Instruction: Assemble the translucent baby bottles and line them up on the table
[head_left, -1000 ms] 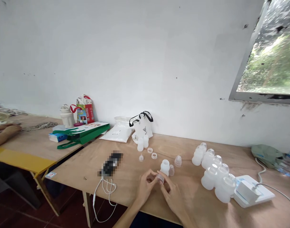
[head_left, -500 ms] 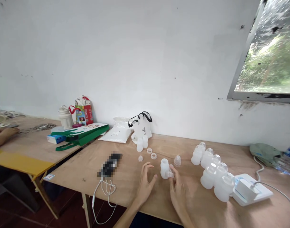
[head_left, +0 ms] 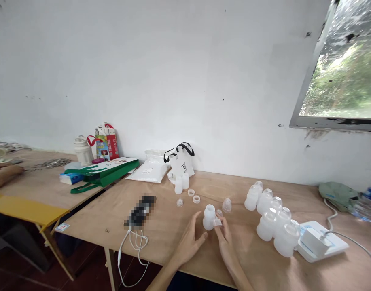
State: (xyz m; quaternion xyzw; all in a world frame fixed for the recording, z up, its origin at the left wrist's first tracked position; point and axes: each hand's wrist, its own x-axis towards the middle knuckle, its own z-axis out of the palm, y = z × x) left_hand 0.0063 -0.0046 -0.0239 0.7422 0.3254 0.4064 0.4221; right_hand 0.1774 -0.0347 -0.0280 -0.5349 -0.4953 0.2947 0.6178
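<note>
Open bottle [head_left: 208,220]: upright on counter [head_left: 255,262], betw. both hands, mouth uncovered.
L hand [head_left: 187,243]: unclenched, thumb + fingers spread, just beside bottle's L side; contact can't tell.
R hand [head_left: 225,239]: grasping small clear fitting [head_left: 216,222] in fingers, just R of bottle; exact shape unclear.
Clear dome [head_left: 227,205]: standing beyond R hand; part-hidden clear pc. [head_left: 219,212] nr. it, behind R fingers.
Rings [head_left: 196,199]: two, flat on counter, nr. clear teat [head_left: 179,202].
Plain bottles [head_left: 178,186]: two, upright, in front of white bag [head_left: 183,161].
Capped bottles [head_left: 285,242]: grouped upright, far R, beside white power strip [head_left: 335,244].
</note>
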